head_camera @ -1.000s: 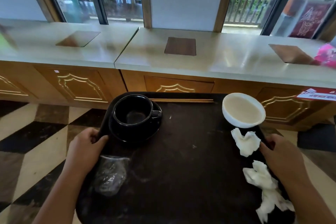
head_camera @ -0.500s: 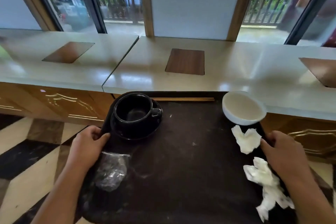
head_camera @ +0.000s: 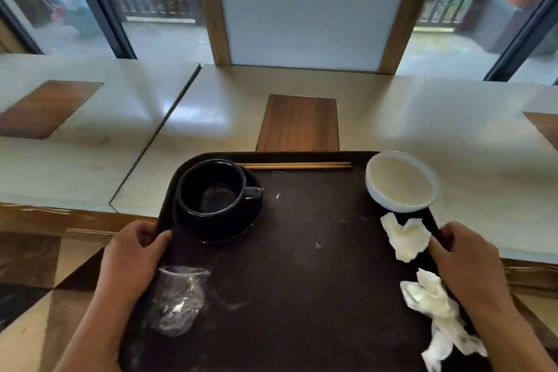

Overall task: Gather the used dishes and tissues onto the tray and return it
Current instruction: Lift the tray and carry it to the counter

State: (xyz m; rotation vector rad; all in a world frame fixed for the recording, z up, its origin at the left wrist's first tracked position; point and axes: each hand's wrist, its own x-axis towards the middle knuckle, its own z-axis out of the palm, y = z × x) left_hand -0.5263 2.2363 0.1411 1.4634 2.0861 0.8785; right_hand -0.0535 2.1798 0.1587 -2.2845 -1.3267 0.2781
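**trayguy:** Head view: the tray (head_camera: 302, 281) is filling the lower middle of the frame, with its far edge over the tabletop (head_camera: 453, 130). I can't tell if it's touching down. The left grip (head_camera: 133, 257) is wrapping the rim at lower left, thumb on top. The right grip (head_camera: 471, 266) is clamping the rim at lower right the same way. Everything's loaded, so I reckon this is the returning bit.

**dishpit_dan:** Yeah, I'd be holding it dead level. The black cup (head_camera: 211, 190) is sitting on its saucer (head_camera: 241, 220) at centre left. The white bowl (head_camera: 398, 181) is crowding the tray's corner at centre right, so that's the one I'm watching. The chopsticks (head_camera: 293, 165) are lying along the far rim and will be rolling on any tilt. The tissues (head_camera: 404, 235) by the right thumb and the plastic wrapper (head_camera: 178, 302) by the left weigh nothing, so I'm going slow. I'm only letting go once it's flat.
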